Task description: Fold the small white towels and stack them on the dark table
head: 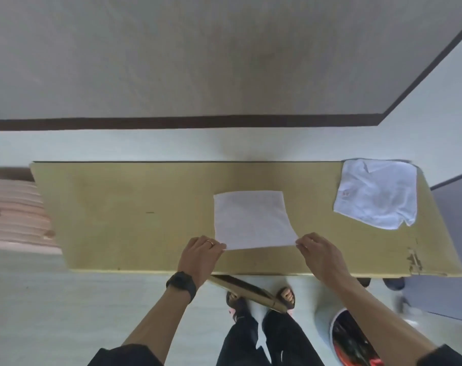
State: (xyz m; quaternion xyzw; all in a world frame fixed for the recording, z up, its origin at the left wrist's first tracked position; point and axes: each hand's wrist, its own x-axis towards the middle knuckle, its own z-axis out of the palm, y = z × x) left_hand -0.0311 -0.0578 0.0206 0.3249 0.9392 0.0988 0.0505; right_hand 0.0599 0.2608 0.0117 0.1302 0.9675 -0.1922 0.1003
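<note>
Near the table's (119,220) front edge, our left hand (201,256) and right hand (321,256) pinch the towel's (251,220) corners; we should lift evenly, fold square.

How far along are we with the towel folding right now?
Early on, it seems. Done: no neat folded stack shows on the table. In hand: one white towel lies flat, with the left hand and right hand pinching its near corners, seemingly ready to fold. Left: the rumpled white pile at the far right corner looks unfolded, then stacking.
</note>
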